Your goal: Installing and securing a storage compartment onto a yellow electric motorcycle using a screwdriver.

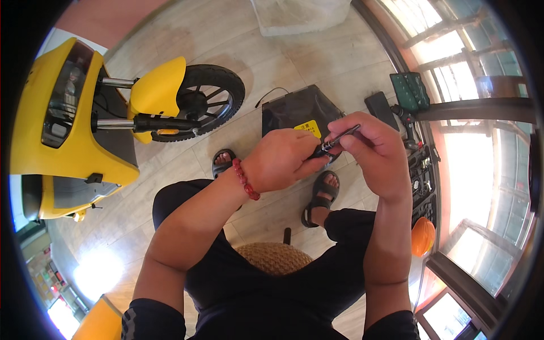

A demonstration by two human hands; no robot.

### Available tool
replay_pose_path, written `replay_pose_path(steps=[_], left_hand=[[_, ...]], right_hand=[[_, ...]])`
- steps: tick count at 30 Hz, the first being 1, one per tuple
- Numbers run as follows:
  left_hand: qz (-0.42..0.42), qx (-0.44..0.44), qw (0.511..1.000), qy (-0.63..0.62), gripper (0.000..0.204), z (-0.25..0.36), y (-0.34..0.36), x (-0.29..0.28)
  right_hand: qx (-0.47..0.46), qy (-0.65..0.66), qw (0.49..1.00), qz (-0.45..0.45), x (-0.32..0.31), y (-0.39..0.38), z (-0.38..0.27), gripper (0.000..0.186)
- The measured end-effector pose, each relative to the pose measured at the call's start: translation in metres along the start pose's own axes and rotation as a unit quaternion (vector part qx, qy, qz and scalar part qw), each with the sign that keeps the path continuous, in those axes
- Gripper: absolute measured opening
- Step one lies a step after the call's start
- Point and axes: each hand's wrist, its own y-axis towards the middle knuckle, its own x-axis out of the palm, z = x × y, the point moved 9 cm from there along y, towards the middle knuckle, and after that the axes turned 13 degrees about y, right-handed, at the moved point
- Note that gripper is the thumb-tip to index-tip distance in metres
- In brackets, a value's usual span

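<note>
Both my hands meet in front of me around a slim black screwdriver-like tool [325, 148]. My left hand [283, 158], with a red bead bracelet on its wrist, closes round the thicker end. My right hand [371, 147] pinches the thin end between thumb and fingers, and the dark tip sticks out past them. A silvery band shows between the two hands; the exact kind of tool is hard to make out. Beneath the hands a flat black box [294, 107] with a yellow label lies on the floor, a thin cable at its far edge. My hands partly hide it.
A yellow scooter [73, 124] stands on the left, its front wheel [212, 102] turned toward the box. Along the right wall lie a green case [409, 90], a power drill [406, 120], a tool case [422, 187] and an orange helmet-like object [423, 237]. I sit on a woven stool [272, 258].
</note>
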Motion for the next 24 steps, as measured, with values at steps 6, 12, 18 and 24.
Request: replay_pose_path(steps=[6, 12, 18, 24], left_hand=[[-0.020, 0.001, 1.000, -0.007, 0.023, -0.002, -0.001, 0.004], [-0.040, -0.016, 0.999, 0.003, 0.026, -0.005, -0.005, 0.012], [-0.059, -0.016, 0.997, -0.044, 0.015, -0.006, -0.003, 0.020], [-0.020, -0.033, 0.995, -0.088, 0.028, -0.009, -0.001, 0.015]], right_hand=[[-0.012, -0.042, 0.999, -0.006, 0.003, 0.001, -0.001, 0.015], [0.011, 0.000, 1.000, 0.017, 0.001, 0.000, 0.008, 0.013], [0.018, 0.007, 0.999, 0.026, -0.003, -0.003, 0.002, 0.013], [-0.015, -0.012, 1.000, 0.011, -0.001, -0.002, -0.002, 0.015]])
